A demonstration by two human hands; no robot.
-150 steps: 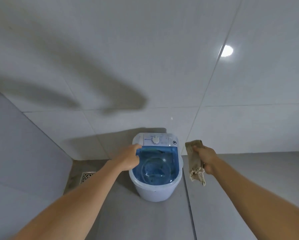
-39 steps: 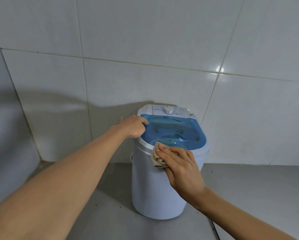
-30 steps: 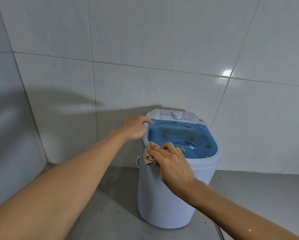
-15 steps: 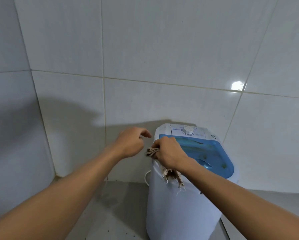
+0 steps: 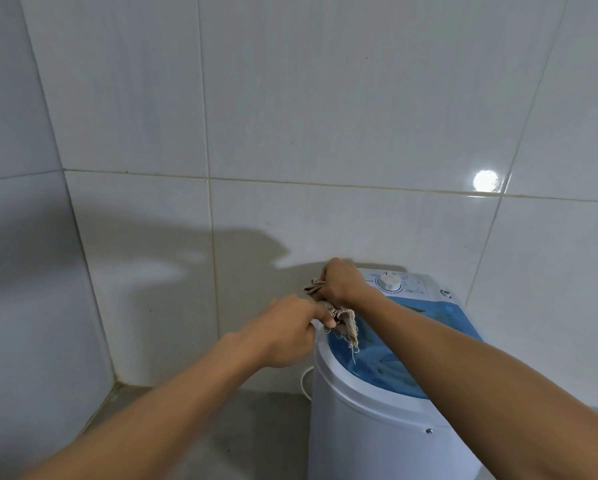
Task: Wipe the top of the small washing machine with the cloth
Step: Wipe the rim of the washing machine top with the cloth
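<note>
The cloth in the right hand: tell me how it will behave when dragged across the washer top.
The cloth is probably floppy: it hangs in folds below the right hand. Its frayed threads trail onto the blue lid, so they may snag. It looks light and bunches easily, so it likely needs firm pressing.

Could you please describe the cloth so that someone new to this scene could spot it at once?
Find the small white washing machine with a blue lid by the tiled wall. At its back left rim, the right hand grips the cloth: beige, crumpled, with frayed threads.
</note>
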